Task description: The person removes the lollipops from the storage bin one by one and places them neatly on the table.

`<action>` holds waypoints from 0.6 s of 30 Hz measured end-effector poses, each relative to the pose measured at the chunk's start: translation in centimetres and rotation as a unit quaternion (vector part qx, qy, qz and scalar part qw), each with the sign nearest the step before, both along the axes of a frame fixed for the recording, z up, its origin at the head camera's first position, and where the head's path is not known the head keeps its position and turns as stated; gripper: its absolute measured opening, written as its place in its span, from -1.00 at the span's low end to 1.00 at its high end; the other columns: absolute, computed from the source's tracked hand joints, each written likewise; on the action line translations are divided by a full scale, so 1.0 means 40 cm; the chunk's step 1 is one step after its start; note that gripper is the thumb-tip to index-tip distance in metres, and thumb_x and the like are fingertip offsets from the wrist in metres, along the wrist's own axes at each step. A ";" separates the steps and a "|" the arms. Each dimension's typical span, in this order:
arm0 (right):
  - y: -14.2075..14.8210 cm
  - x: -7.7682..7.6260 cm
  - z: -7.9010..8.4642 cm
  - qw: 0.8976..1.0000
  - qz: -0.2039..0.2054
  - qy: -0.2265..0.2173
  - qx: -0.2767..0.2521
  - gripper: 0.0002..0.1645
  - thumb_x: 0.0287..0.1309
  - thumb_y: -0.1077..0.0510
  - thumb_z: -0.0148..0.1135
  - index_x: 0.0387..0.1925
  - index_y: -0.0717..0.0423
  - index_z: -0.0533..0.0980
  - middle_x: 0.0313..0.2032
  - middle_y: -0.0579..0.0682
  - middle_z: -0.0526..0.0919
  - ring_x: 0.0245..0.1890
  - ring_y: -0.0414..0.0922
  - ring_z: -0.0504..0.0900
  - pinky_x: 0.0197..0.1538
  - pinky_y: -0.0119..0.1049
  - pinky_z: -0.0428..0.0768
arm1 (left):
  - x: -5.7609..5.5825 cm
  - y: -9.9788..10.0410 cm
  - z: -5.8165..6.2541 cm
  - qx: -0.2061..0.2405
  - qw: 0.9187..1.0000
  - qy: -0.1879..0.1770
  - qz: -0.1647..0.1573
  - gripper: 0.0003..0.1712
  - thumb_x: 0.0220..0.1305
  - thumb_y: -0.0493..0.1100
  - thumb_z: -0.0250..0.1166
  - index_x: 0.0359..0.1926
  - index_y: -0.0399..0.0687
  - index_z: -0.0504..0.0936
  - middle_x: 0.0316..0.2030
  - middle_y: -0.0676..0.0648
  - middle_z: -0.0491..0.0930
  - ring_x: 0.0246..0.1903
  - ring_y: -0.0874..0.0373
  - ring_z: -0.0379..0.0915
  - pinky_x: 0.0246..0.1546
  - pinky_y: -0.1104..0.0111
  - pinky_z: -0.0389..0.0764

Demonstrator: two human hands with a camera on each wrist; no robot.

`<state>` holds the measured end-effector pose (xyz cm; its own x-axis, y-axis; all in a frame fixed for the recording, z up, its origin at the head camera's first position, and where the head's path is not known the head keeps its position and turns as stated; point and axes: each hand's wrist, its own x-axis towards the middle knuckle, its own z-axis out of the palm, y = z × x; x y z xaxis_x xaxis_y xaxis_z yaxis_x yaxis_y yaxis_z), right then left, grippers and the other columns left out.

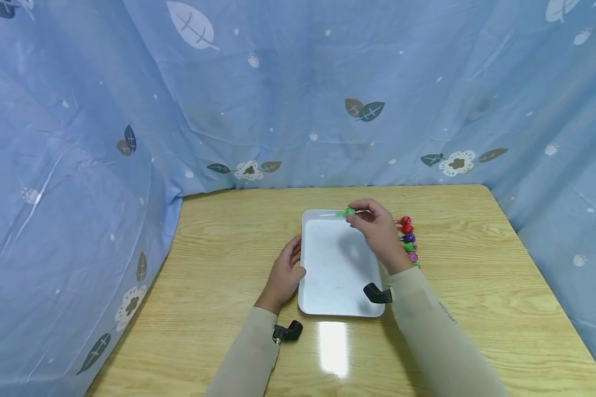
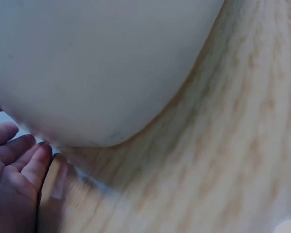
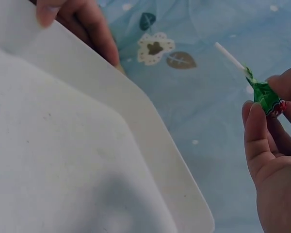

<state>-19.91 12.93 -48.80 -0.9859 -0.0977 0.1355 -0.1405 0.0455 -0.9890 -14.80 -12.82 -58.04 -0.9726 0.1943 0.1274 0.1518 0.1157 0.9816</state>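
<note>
In the head view, my right hand is above the far right part of a white tray. It pinches a green-wrapped lollipop by the candy end between thumb and fingers. The white stick points left, away from the palm, and some red shows on the wrapper. My left hand grips the tray's left rim, thumb over the edge and fingers along the outer wall. The left wrist view shows its fingers against the tray's outer side.
A column of several lollipops in red, purple, green and pink wrappers lies right of the tray, partly hidden by my right forearm. The wooden table meets a blue patterned curtain behind.
</note>
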 end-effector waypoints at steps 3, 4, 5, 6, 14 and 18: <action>0.013 0.010 0.003 1.000 -0.008 0.000 0.003 -0.64 0.48 0.19 0.41 0.20 0.22 0.61 0.13 0.16 0.60 0.03 0.05 0.62 0.05 -0.32 0.71 | 0.000 -0.002 0.002 -0.001 1.000 0.002 -0.001 0.00 0.20 -0.51 0.06 0.71 -0.18 0.17 0.55 -0.19 0.35 0.47 -0.02 0.37 0.45 0.14 0.43; 0.018 0.012 0.004 1.000 -0.009 0.001 0.004 -0.64 0.47 0.19 0.41 0.20 0.22 0.61 0.12 0.16 0.60 0.04 0.06 0.61 0.05 -0.31 0.71 | -0.001 -0.002 0.001 -0.002 1.000 0.003 -0.001 0.00 0.20 -0.51 0.07 0.71 -0.18 0.17 0.55 -0.19 0.35 0.47 -0.02 0.37 0.45 0.15 0.43; 0.022 0.014 0.004 1.000 -0.010 0.003 0.005 -0.63 0.47 0.19 0.42 0.19 0.24 0.61 0.12 0.17 0.60 0.04 0.06 0.60 0.05 -0.32 0.71 | -0.002 -0.002 0.001 -0.003 1.000 0.003 -0.001 0.00 0.20 -0.51 0.07 0.71 -0.18 0.17 0.55 -0.19 0.35 0.47 -0.02 0.37 0.45 0.15 0.43; 0.026 0.016 0.004 1.000 -0.012 0.003 0.009 -0.62 0.46 0.19 0.43 0.19 0.25 0.61 0.13 0.16 0.60 0.05 0.06 0.60 0.06 -0.30 0.71 | -0.002 -0.002 0.001 -0.003 1.000 0.004 -0.001 0.00 0.20 -0.52 0.07 0.71 -0.18 0.17 0.55 -0.19 0.35 0.47 -0.01 0.37 0.45 0.15 0.43; 0.048 0.038 0.008 1.000 -0.016 -0.006 0.021 -0.65 0.42 0.21 0.46 0.12 0.26 0.60 0.10 0.17 0.58 0.04 0.08 0.59 0.03 -0.37 0.71 | -0.002 -0.003 -0.002 0.008 1.000 0.010 -0.005 -0.01 0.20 -0.54 0.06 0.70 -0.20 0.17 0.54 -0.22 0.35 0.46 -0.04 0.38 0.45 0.11 0.43; 0.061 0.052 0.007 0.999 -0.014 -0.006 0.037 -0.66 0.42 0.22 0.45 0.11 0.27 0.58 0.11 0.15 0.57 0.07 0.04 0.61 0.05 -0.39 0.70 | 0.000 -0.003 -0.001 0.008 1.000 0.007 -0.004 -0.01 0.21 -0.54 0.06 0.70 -0.19 0.17 0.55 -0.19 0.36 0.46 0.00 0.38 0.45 0.13 0.43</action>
<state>-17.85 15.38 -48.53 -0.9898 -0.0794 0.1180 -0.1272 0.1231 -0.9842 -14.81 -12.96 -58.10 -0.9689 0.2009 0.1445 0.1669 0.0995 0.9809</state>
